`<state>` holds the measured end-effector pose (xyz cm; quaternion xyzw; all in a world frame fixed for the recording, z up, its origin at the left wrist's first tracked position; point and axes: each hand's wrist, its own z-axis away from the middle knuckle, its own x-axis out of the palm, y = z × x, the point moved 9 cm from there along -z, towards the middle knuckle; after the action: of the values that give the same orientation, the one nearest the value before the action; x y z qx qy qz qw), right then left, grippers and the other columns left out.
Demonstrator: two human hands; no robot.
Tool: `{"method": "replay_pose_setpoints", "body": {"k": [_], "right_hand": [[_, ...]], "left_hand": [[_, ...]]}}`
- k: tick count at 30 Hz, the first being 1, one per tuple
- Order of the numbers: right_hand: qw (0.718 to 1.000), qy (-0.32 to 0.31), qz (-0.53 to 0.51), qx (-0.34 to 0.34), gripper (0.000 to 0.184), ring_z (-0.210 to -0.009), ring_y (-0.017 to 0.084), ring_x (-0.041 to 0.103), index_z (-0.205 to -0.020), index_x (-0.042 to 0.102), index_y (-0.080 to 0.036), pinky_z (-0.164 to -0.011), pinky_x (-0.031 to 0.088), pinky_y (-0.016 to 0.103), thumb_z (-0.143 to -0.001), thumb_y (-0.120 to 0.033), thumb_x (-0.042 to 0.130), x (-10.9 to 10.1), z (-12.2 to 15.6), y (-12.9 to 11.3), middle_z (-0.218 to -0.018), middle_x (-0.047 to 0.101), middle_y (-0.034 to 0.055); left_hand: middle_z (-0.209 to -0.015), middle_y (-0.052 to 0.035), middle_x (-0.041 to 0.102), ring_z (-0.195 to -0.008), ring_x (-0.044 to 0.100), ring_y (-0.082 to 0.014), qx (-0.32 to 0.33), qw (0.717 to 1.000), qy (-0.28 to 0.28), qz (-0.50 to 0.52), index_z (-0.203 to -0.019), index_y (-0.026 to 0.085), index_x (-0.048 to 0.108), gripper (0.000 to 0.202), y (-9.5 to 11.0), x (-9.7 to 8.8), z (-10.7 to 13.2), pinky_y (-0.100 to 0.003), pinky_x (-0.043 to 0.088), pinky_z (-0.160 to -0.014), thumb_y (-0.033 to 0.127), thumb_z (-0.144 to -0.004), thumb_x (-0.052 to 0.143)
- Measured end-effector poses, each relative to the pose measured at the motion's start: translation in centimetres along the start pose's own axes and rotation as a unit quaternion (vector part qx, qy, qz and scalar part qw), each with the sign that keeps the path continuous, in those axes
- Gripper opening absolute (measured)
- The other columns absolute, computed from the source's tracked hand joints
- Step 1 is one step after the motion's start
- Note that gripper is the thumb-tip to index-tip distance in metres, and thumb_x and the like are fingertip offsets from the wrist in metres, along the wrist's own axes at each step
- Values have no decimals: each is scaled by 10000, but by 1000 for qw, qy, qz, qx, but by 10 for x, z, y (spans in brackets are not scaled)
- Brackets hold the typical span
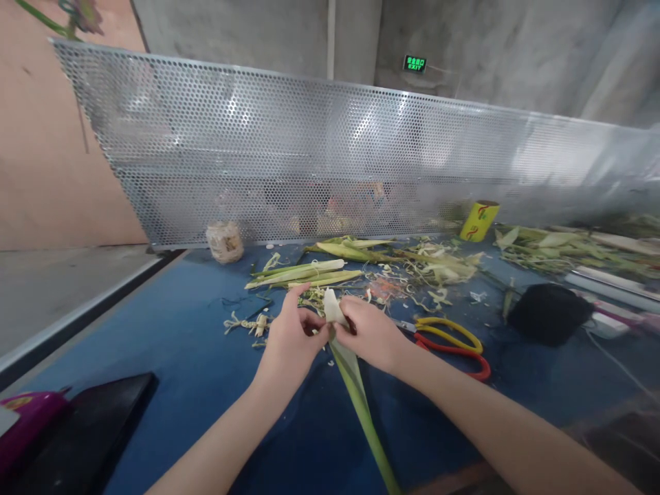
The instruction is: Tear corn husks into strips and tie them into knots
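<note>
A long green leaf (359, 397) with a broad, whitish end runs from between my hands down toward the table's near edge. My left hand (295, 330) pinches it at the side, thumb and index finger close together near the pale part. From the other side my right hand (372, 331) grips the same pale part, fingers curled and thumb pressed against it. Just right of that hand lie scissors (447, 338) with one yellow and one red handle; their blade tips are hidden. Beyond my hands are cut green stalks (304, 273) and loose plant scraps (250, 323).
A perforated metal screen (289, 144) closes off the back of the blue table (170, 323). Along it stand a wrapped roll (225, 242) and a yellow cylinder (479, 221). Leaf piles (577, 251) and a black object (549, 314) lie right, a dark flat slab (97, 426) left.
</note>
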<state>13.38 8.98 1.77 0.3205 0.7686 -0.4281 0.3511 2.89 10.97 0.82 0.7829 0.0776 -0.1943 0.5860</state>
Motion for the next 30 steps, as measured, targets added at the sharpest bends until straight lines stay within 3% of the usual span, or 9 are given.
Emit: {"method": "replay_pose_setpoints", "body": {"k": [5, 12, 21, 30], "right_hand": [[1000, 14, 25, -1, 183, -627, 113, 386, -639, 324, -194, -549, 271, 235, -734, -144, 472, -4, 0, -3, -713, 393, -14], [997, 30, -64, -28, 278, -611, 97, 408, -565, 355, -175, -563, 306, 209, -772, -132, 535, -14, -10, 4, -625, 386, -31], [998, 25, -61, -24, 189, -637, 107, 428, -642, 445, -172, -589, 319, 220, -821, -164, 503, -14, -5, 4, -646, 439, -20], [1000, 3, 17, -18, 209, -608, 114, 389, -637, 359, -193, -543, 273, 233, -823, -159, 449, -12, -1, -5, -670, 410, -18]], "left_hand": [[-637, 30, 596, -594, 575, -156, 2, 1000, -3, 4, -1242, 154, 329, 664, -1, 1, -1, -291, 466, -617, 234, -638, 593], [-726, 4, 629, -682, 607, -176, 12, 1000, 2, 2, -1318, 152, 251, 768, -3, 0, -9, -298, 483, -648, 323, -652, 594], [-629, 47, 577, -562, 538, -131, 14, 1000, 0, -10, -1326, 169, 265, 722, 3, -1, -3, -260, 436, -589, 291, -690, 585], [-635, 50, 556, -591, 547, -128, -20, 998, -5, 64, -1387, 114, 46, 916, -2, 1, 0, -271, 457, -610, 290, -681, 602]]}}
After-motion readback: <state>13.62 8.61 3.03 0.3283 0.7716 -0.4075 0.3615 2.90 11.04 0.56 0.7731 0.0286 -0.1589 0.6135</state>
